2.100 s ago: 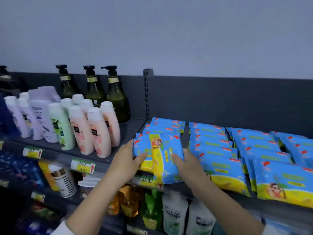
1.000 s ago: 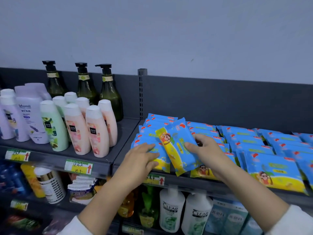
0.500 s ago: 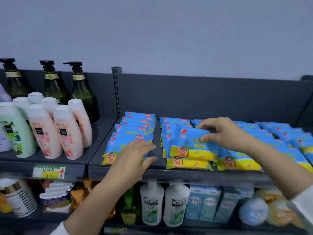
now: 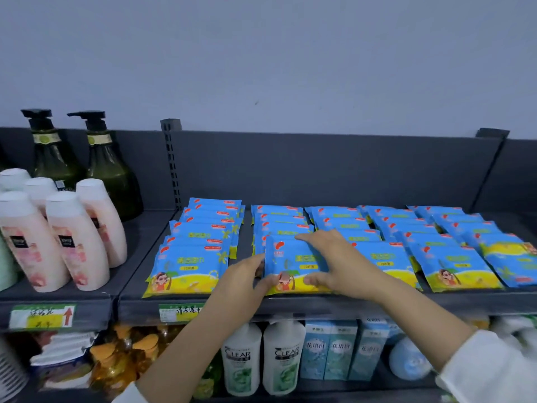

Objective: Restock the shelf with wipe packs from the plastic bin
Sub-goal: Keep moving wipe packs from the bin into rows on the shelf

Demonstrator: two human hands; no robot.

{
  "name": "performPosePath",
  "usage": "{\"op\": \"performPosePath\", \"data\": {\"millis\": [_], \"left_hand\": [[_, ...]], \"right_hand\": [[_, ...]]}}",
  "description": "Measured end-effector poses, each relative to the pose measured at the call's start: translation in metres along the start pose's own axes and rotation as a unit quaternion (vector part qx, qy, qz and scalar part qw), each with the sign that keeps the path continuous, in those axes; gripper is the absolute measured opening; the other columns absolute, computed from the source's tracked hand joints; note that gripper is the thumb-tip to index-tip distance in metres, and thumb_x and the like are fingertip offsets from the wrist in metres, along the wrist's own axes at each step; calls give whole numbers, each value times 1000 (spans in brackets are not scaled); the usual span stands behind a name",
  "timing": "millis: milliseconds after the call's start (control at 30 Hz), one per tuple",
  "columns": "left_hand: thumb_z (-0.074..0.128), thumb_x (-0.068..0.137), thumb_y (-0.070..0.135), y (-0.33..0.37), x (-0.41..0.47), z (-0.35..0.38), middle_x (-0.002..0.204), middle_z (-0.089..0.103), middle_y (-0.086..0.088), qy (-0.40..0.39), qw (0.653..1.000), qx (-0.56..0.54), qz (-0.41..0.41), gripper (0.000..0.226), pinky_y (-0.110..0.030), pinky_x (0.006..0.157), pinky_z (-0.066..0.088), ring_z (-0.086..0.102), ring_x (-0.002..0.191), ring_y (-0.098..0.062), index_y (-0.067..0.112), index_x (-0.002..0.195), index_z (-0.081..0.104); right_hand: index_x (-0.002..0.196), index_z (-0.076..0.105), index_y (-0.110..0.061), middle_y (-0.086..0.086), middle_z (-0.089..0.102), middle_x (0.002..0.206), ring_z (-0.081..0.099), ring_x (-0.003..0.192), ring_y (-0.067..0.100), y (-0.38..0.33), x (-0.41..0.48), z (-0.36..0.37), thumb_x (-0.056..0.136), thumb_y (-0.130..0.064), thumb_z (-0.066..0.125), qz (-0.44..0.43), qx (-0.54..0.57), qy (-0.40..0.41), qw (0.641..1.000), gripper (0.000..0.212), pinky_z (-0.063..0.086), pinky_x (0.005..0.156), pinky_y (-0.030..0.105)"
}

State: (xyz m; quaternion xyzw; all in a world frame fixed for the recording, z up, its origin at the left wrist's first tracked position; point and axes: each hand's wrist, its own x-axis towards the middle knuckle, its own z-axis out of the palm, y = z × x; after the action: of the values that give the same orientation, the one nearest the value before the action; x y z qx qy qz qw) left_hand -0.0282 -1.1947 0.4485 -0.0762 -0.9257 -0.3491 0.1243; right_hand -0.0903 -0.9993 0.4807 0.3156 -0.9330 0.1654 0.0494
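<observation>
Up on the dark grey metal shelf, a blue-and-yellow plastic wipe pack lay flat at the front of the second column of matching packs, overlapping the one behind it and reaching almost to the shelf's front lip. Both hands were on it. The left hand took its left edge, thumb at the lower left corner and fingers curled at the side, so that grip was closed on the wipe pack. The right hand spanned the right half — forefinger along the top edge, thumb at the bottom edge — its grip likewise clamped on the same pack. Just to the left sat another column of wipe packs, parted from the held one by a narrow strip of bare shelf; more columns ran off to the right. Further left stood pink plastic bottles with white caps, dark green pump bottles behind them. On the lower shelf stood two white shampoo bottles beside pale blue cartons.
</observation>
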Motion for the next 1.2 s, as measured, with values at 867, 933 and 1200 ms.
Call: {"op": "performPosePath", "data": {"millis": [867, 933, 1200], "left_hand": [[47, 96, 34, -12, 21, 9, 154, 25, 9, -5, 987, 155, 34, 47, -27, 110, 23, 24, 138, -13, 22, 141, 40], [44, 97, 36, -14, 22, 10, 154, 23, 11, -8, 986, 165, 28, 47, -28, 110, 24, 24, 138, -12, 25, 142, 38], [48, 96, 33, -16, 23, 15, 152, 29, 8, 10, 989, 148, 18, 46, -28, 109, 25, 25, 137, -14, 23, 141, 41]], "right_hand": [[148, 26, -22, -3, 21, 153, 15, 143, 17, -2, 12, 36, 89, -43, 56, 37, -14, 39, 998, 69, 13, 117, 30], [147, 29, -19, -3, 24, 152, 18, 142, 15, -4, 7, 38, 91, -43, 54, 37, -17, 62, 997, 66, 14, 116, 27], [146, 30, -17, -2, 21, 155, 14, 144, 13, -6, 3, 41, 94, -37, 52, 42, 6, 66, 997, 60, 16, 115, 27]]}}
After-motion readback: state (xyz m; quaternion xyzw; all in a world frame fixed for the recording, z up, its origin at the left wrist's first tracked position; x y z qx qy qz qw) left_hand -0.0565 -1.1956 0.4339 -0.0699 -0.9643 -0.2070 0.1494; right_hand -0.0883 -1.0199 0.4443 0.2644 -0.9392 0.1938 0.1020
